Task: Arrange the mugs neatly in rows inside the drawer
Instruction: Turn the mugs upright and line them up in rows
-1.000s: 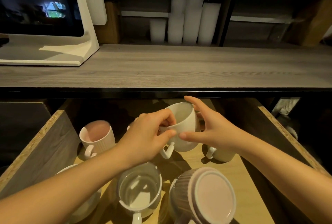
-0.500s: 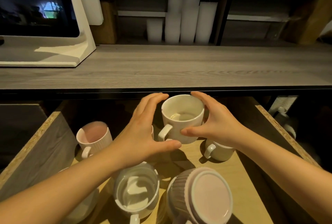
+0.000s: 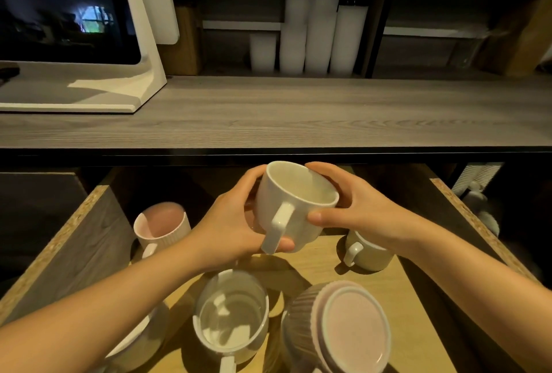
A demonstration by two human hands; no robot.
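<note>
While both hands hold it up above the open drawer point(image 3: 74, 241), the white mug point(image 3: 294, 208) tips toward the person, with its handle pointing down at them; the left hand point(image 3: 236, 223) cups the mug's left side, its fingers point(image 3: 254, 177) curled round the back and its thumb pressed under the handle; the right hand point(image 3: 355, 208) grips the right side, its fingers wrapped over the far rim and its thumb flat against the mug's front wall; the mug touches nothing but the two hands, and it hangs over the back middle of the drawer.

Inside the drawer, a pink ribbed mug point(image 3: 161, 227) stands upright near the back left corner; a small pale mug point(image 3: 369, 251) stands by the right side, partly hidden under the right wrist; a shiny white mug point(image 3: 233, 323) stands upright near the front edge, in the middle, with its handle toward the person; just beside it on the right, a ribbed mug point(image 3: 343, 331) lies tipped so that its pink base faces up; at the front left, under the left arm, a white rim point(image 3: 140, 333) peeps out, too hidden to tell more.

Above the drawer runs a grey wooden bench point(image 3: 298, 115); a dark screen on a white stand point(image 3: 89, 44) sits at its left end; tall white cups point(image 3: 313, 35) stand stacked on a shelf behind it.
</note>
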